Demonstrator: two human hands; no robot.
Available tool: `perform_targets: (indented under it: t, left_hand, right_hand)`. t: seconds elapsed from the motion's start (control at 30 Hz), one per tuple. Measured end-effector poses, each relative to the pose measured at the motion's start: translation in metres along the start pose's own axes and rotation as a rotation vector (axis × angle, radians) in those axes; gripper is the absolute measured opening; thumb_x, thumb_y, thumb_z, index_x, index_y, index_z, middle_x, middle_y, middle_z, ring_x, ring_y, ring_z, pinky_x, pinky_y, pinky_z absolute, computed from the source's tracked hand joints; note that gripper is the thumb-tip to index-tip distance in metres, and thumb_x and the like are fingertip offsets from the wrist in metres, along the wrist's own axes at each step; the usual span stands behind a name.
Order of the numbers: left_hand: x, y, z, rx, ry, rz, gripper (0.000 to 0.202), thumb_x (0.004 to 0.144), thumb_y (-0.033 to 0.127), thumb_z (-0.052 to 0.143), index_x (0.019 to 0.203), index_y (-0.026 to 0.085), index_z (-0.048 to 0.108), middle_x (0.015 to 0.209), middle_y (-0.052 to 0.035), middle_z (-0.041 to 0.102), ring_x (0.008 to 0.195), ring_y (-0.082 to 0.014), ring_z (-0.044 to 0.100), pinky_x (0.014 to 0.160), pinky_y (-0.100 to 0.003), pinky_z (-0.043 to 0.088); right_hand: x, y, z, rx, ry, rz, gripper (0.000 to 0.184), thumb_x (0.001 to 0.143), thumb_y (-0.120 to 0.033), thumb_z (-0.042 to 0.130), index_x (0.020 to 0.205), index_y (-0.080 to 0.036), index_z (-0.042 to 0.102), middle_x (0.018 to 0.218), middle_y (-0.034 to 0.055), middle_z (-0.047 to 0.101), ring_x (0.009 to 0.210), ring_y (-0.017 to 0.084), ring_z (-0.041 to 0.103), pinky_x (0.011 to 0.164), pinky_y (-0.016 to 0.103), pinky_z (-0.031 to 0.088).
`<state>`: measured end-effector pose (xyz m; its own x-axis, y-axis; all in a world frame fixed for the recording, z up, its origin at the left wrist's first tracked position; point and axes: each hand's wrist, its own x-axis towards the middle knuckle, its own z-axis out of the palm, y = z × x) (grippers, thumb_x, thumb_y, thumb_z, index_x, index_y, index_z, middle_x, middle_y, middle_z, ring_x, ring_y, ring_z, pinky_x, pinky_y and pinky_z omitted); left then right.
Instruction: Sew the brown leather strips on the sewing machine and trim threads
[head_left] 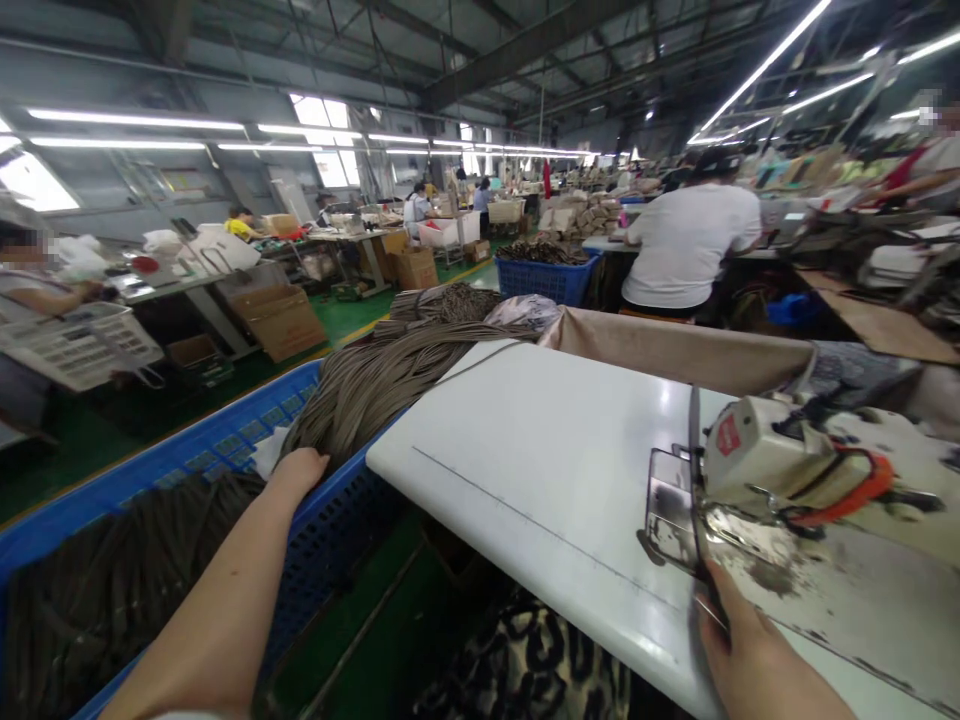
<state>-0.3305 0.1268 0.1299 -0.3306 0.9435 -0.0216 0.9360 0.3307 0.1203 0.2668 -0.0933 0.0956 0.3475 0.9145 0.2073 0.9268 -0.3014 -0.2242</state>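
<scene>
My left hand (301, 472) is curled at the near end of a thick bundle of grey-brown strips (375, 385), over the rim of a blue plastic basket (225, 440). Its fingertips are mostly hidden in the bundle. At the right, my right hand (742, 640) is closed on a narrow dark strip (695, 430) that runs lengthwise past the presser area of a sewing machine (772, 460). A thin shiny metal piece (711, 612) shows by the right fingers; its kind is unclear. One loose strip end lies across the far corner of the white tabletop (525, 430).
More dark strips (127, 570) fill the basket's near part. Behind the table stands a cloth-lined bin (675, 345). A person in a white shirt (690, 240) sits ahead, near another blue basket (544, 280). Patterned fabric (532, 660) shows below the table edge.
</scene>
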Motion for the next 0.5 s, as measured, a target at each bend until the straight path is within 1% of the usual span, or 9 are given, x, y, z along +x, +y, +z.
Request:
perform_targets:
  t: [0.07,0.13,0.2,0.23,0.27,0.3,0.37,0.43,0.5]
  left_hand:
    - [0.006,0.029,0.001,-0.01,0.061,0.081,0.025,0.089,0.026,0.05,0.089,0.013,0.071,0.1,-0.0188,0.072,0.108,-0.0347,0.067,0.099,-0.042,0.052]
    - [0.005,0.066,0.007,-0.073,0.161,0.239,0.027,0.088,0.021,0.049,0.106,0.013,0.068,0.118,-0.016,0.068,0.122,-0.0298,0.06,0.11,-0.038,0.045]
    - [-0.006,0.112,0.019,-0.194,0.244,0.457,0.029,0.086,0.018,0.05,0.111,0.012,0.064,0.122,-0.0152,0.064,0.123,-0.0276,0.058,0.114,-0.037,0.043]
    - [-0.015,0.137,0.027,-0.268,0.256,0.576,0.028,0.087,0.018,0.05,0.111,0.013,0.064,0.121,-0.0152,0.064,0.121,-0.0275,0.058,0.114,-0.038,0.044]
    - [-0.028,0.163,0.036,-0.338,0.235,0.691,0.027,0.088,0.02,0.05,0.111,0.013,0.064,0.121,-0.0148,0.063,0.12,-0.0274,0.059,0.114,-0.04,0.045]
    - [-0.043,0.189,0.045,-0.4,0.187,0.797,0.027,0.09,0.021,0.049,0.111,0.015,0.064,0.122,-0.0139,0.063,0.121,-0.027,0.059,0.115,-0.04,0.045]
    - [-0.079,0.238,0.062,-0.49,0.051,0.981,0.028,0.094,0.025,0.048,0.116,0.017,0.064,0.127,-0.0126,0.063,0.124,-0.026,0.058,0.117,-0.042,0.045]
    - [-0.118,0.282,0.077,-0.562,-0.075,1.131,0.033,0.096,0.023,0.048,0.125,0.018,0.062,0.134,-0.0123,0.061,0.129,-0.0247,0.057,0.118,-0.044,0.045]
    - [-0.156,0.319,0.087,-0.599,-0.145,1.282,0.038,0.097,0.022,0.048,0.134,0.02,0.06,0.142,-0.0126,0.059,0.135,-0.024,0.054,0.121,-0.045,0.043]
  right_hand:
    - [-0.001,-0.005,-0.007,-0.044,-0.039,0.012,0.053,0.105,-0.041,0.033,0.149,-0.021,0.055,0.11,0.0143,0.077,0.072,0.026,0.076,0.061,0.036,0.057]
    - [-0.002,-0.008,-0.013,-0.088,-0.101,0.034,0.052,0.106,-0.039,0.034,0.15,-0.02,0.053,0.114,0.0139,0.077,0.077,0.027,0.077,0.065,0.037,0.058]
    - [-0.003,-0.012,-0.019,-0.123,-0.149,0.065,0.051,0.106,-0.035,0.036,0.151,-0.019,0.052,0.117,0.0132,0.076,0.081,0.027,0.078,0.067,0.037,0.059]
    - [-0.004,-0.015,-0.021,-0.132,-0.153,0.08,0.05,0.105,-0.033,0.038,0.151,-0.019,0.052,0.118,0.0126,0.076,0.083,0.027,0.078,0.068,0.037,0.059]
    - [-0.004,-0.017,-0.024,-0.133,-0.155,0.083,0.049,0.105,-0.031,0.04,0.151,-0.019,0.052,0.119,0.012,0.076,0.086,0.027,0.077,0.07,0.036,0.059]
    - [-0.005,-0.019,-0.025,-0.13,-0.153,0.087,0.049,0.104,-0.029,0.041,0.151,-0.019,0.051,0.12,0.0116,0.076,0.088,0.026,0.077,0.072,0.035,0.059]
    - [-0.005,-0.021,-0.027,-0.118,-0.155,0.102,0.049,0.104,-0.028,0.044,0.152,-0.019,0.05,0.122,0.0113,0.075,0.092,0.026,0.076,0.074,0.034,0.058]
    - [-0.006,-0.022,-0.028,-0.101,-0.157,0.123,0.05,0.103,-0.026,0.045,0.152,-0.019,0.049,0.122,0.0114,0.075,0.092,0.025,0.076,0.074,0.033,0.057]
    - [-0.007,-0.022,-0.028,-0.08,-0.151,0.13,0.05,0.103,-0.025,0.046,0.153,-0.02,0.047,0.121,0.0114,0.075,0.09,0.023,0.076,0.073,0.031,0.056]
